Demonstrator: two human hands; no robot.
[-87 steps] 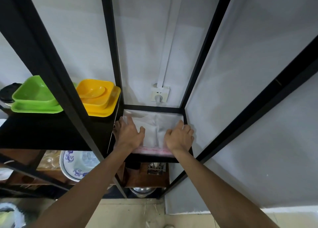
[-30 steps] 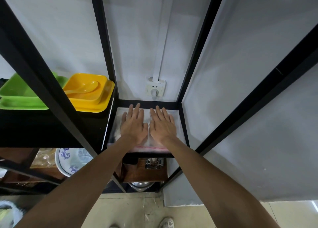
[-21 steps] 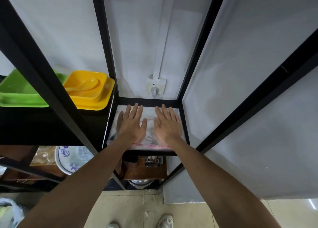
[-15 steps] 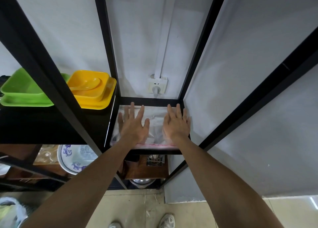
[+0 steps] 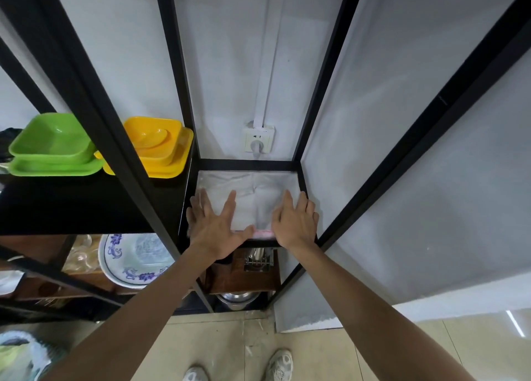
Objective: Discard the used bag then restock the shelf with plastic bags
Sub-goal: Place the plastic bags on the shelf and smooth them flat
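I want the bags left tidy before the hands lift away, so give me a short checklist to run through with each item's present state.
1. Plastic bags lie on the small shelf: ok.
2. Left hand flat on the stack's left side, fingers spread: ok.
3. Right hand flat on the right side: ok.
4. Stack inside the frame at back and right: ok.
5. Front edge with the pink strip flush with the shelf front: cannot tell, the hands cover the front corners.
6. Surface smooth: not ok, creases show between the hands.
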